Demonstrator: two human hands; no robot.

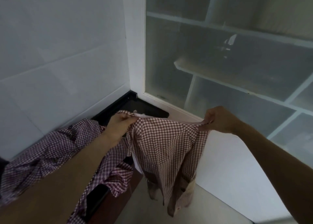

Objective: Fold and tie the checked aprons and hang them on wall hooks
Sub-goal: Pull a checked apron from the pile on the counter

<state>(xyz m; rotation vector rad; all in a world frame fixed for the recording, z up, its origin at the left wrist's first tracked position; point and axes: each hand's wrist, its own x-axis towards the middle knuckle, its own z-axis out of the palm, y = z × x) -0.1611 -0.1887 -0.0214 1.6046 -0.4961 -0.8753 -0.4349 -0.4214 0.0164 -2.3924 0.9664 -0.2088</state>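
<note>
Apron (162,147) right of apron heap (50,156)

- One view only, from a head-worn wide-angle camera; no second view, so no shared coverage.
- It looks forward and steeply down into a room corner, where a tiled wall (59,45) on the left meets a frosted glass partition (228,62) on the right.
- Straight lines bow towards the frame edges.
- Both forearms enter from the bottom edge; the left hand (118,124) and right hand (218,119) sit close to the lens at mid-frame.
- The floor (194,212) shows along the lower edge, directly beneath the camera.
</note>
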